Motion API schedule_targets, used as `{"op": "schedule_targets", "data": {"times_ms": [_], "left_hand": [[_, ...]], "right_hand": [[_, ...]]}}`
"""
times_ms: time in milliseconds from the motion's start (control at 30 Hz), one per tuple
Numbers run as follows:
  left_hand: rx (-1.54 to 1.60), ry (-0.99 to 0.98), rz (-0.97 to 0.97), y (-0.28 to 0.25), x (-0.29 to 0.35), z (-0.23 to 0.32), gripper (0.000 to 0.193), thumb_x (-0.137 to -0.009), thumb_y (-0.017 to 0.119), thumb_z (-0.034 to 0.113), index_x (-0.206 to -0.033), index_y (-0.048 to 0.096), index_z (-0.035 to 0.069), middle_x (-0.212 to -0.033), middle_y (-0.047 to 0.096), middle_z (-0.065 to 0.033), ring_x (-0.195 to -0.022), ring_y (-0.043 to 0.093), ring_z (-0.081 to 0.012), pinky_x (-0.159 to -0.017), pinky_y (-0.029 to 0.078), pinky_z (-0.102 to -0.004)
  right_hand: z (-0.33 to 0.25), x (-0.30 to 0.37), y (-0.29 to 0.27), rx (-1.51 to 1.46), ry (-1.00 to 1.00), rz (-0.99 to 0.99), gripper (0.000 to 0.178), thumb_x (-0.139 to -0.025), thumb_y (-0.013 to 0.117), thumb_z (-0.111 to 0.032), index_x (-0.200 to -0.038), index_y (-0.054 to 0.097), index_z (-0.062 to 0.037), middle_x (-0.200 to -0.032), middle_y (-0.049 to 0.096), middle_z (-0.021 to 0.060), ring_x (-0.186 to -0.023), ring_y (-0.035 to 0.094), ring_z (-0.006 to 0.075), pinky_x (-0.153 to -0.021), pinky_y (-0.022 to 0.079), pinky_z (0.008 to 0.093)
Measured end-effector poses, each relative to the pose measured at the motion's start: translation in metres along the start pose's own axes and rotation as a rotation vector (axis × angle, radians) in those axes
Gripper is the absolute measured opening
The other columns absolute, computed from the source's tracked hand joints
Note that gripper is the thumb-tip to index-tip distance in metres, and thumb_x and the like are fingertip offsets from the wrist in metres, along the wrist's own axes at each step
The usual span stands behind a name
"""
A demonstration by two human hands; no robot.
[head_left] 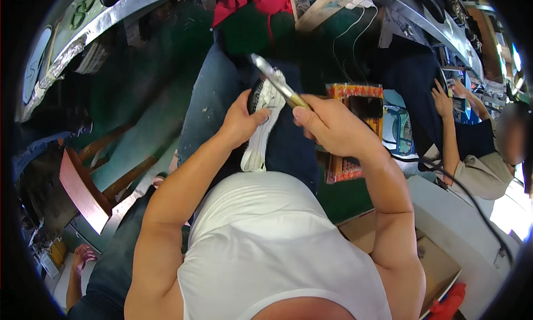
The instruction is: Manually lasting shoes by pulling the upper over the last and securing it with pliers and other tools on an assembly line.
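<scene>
Across my lap lies a shoe-shaped piece (257, 144), its long white underside turned up and a dark, ridged edge along its left side. It looks like a shoe upper, though its kind is partly hidden. My left hand (241, 120) grips it around the middle from the left, thumb pressed on the white face. My right hand (331, 124) is closed around a long silver metal hand tool (270, 77) with a brass-coloured lower part. The tool slants up and left over the far end of the piece. Its exact kind is unclear, and whether it touches the piece is hard to tell.
Right of my knees, a black phone (366, 107) rests on red-and-orange packages (340, 172). A cardboard box (438, 259) stands by my right elbow. A wooden stool (84, 189) is at left. A co-worker (472, 164) sits at right; another person's hand (84, 256) shows lower left. Metal-edged benches (133, 8) curve ahead.
</scene>
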State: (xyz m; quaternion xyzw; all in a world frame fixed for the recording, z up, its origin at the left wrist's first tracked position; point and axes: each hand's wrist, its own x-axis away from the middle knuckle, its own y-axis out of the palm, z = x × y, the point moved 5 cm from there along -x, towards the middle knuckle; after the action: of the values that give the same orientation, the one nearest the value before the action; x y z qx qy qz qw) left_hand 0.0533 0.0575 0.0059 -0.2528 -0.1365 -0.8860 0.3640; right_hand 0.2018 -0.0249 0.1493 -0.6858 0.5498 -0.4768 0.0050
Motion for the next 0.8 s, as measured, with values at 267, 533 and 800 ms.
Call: {"op": "schedule_targets", "data": {"times_ms": [267,533,800], "left_hand": [[0.046,0.077,-0.060,-0.007,-0.005,0.005,0.069,-0.088,0.075,0.022,-0.141,0.039,-0.002,-0.121,0.062,-0.0142,-0.108,0.061,-0.0196,-0.092,0.050,-0.0309],[0.881,0.133,-0.233,-0.041,0.054,0.058,0.066,-0.099,0.048,0.054,-0.140,0.043,0.002,-0.125,0.061,-0.0141,-0.111,0.062,-0.0238,-0.097,0.050,-0.0392],[0.974,0.009,-0.346,-0.037,0.050,0.047,0.087,-0.091,0.033,0.077,-0.138,0.051,0.007,-0.128,0.061,-0.0186,-0.116,0.061,-0.0334,-0.095,0.052,-0.0474]], "right_hand": [[0.067,-0.006,0.078,-0.705,0.037,0.035,0.036,-0.103,0.045,-0.035,-0.099,0.058,-0.0020,-0.070,0.056,0.0026,-0.054,0.051,0.0074,-0.051,0.044,0.0230],[0.081,0.041,0.100,-0.042,0.007,0.341,0.043,-0.096,0.058,-0.037,-0.117,0.060,0.0002,-0.090,0.064,0.0143,-0.082,0.063,0.0285,-0.074,0.051,0.0382],[0.015,-0.056,0.051,-0.766,-0.417,0.553,0.052,-0.095,0.064,-0.027,-0.134,0.050,0.0047,-0.130,0.059,0.0180,-0.123,0.055,0.0234,-0.103,0.043,0.0340]]}}
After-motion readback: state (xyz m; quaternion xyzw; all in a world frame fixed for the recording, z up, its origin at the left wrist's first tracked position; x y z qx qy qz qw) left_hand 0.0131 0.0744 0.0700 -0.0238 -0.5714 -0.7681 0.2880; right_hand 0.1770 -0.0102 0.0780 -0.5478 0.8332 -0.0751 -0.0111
